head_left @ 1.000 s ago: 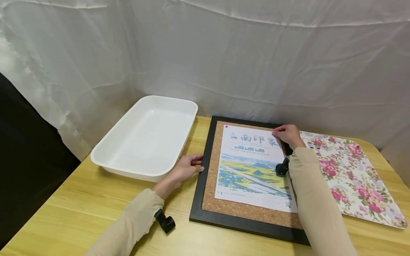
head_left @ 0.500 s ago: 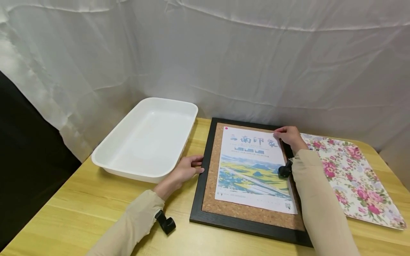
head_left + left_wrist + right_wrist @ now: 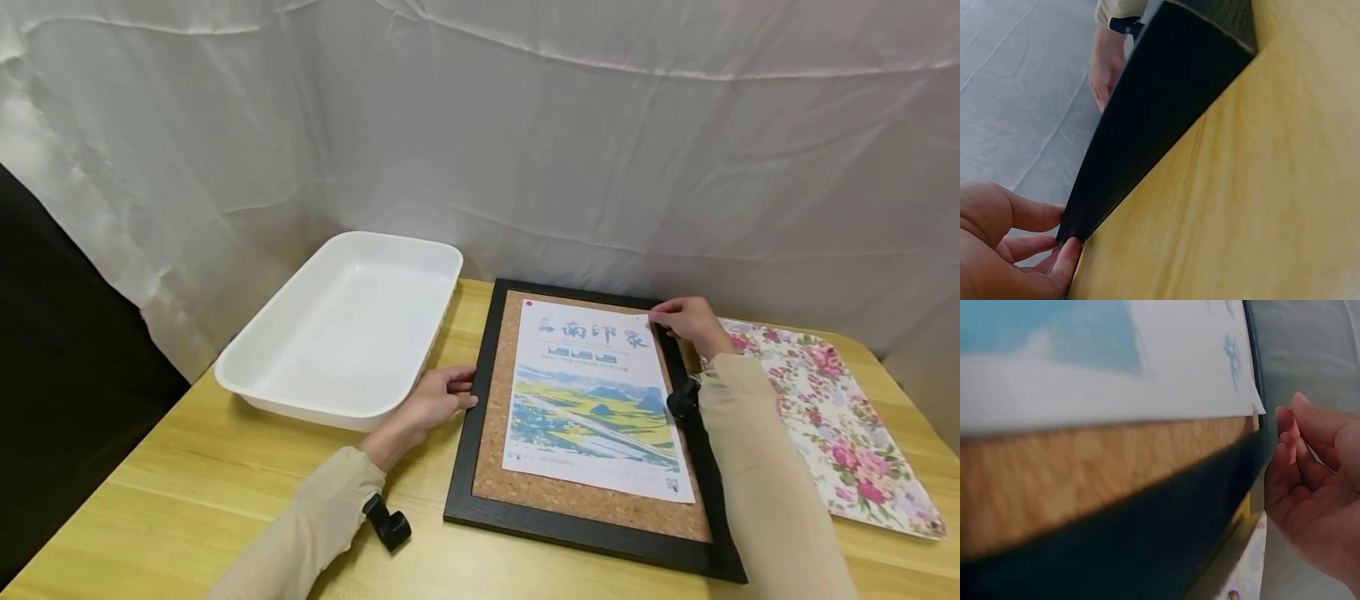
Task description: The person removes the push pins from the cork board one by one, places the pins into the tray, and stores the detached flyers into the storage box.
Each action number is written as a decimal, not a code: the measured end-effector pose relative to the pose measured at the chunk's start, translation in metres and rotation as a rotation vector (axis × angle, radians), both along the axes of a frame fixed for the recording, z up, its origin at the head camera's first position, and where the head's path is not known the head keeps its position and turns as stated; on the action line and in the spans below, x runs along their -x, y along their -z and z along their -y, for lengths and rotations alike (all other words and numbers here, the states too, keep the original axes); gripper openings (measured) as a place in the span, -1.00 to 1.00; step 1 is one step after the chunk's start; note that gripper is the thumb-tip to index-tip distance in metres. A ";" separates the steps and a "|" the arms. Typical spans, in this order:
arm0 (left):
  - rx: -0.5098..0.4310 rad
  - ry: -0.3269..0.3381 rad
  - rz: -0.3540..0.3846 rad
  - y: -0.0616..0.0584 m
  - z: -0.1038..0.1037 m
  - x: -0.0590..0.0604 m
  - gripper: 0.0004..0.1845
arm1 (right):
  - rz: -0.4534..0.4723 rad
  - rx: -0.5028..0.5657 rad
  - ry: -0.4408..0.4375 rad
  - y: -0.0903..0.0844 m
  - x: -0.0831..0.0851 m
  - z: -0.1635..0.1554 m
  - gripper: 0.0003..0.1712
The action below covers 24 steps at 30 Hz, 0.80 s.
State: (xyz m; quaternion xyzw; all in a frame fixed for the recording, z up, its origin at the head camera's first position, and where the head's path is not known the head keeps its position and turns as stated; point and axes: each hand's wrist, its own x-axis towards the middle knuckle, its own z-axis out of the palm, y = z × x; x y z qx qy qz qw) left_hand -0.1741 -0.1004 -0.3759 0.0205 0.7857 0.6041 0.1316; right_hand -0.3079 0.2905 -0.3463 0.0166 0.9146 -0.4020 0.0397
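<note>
A poster (image 3: 592, 400) with a painted landscape and blue lettering lies on a black-framed cork board (image 3: 585, 500). A red pushpin (image 3: 528, 303) sits in its top left corner. My right hand (image 3: 697, 321) is just off the poster's top right corner, over the frame. Its thumb and forefinger meet at the tips on a small red pushpin (image 3: 1289, 410), mostly hidden by the fingers. That corner of the paper lifts slightly in the right wrist view. My left hand (image 3: 435, 396) rests its fingertips (image 3: 1071, 247) against the board's left outer edge, fingers fairly straight.
A deep white tray (image 3: 337, 333) stands left of the board, close to the left wrist. On the right lies a floral board (image 3: 847, 417), partly behind the right forearm. A pale curtain (image 3: 525, 167) hangs behind the wooden table (image 3: 150, 500).
My right hand has shifted slightly right, away from the poster's top right corner, which now shows. The board has turned or slid a little at its right side. My left hand stays put.
</note>
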 end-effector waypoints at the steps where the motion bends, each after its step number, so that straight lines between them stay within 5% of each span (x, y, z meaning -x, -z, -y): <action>1: 0.000 0.002 -0.002 0.000 0.000 0.000 -0.45 | 0.010 0.006 -0.002 -0.002 0.000 -0.001 -0.61; 9: -0.007 0.003 -0.001 0.000 0.000 0.000 -0.45 | -0.018 -0.066 -0.058 -0.008 0.007 -0.025 -0.49; 15: -0.011 0.005 0.004 0.000 0.000 0.000 -0.44 | 0.011 -0.117 -0.117 -0.033 -0.008 -0.035 -0.53; 24: 0.010 -0.008 0.000 -0.002 0.001 0.001 -0.44 | 0.056 -0.155 -0.114 -0.036 -0.017 -0.066 -0.57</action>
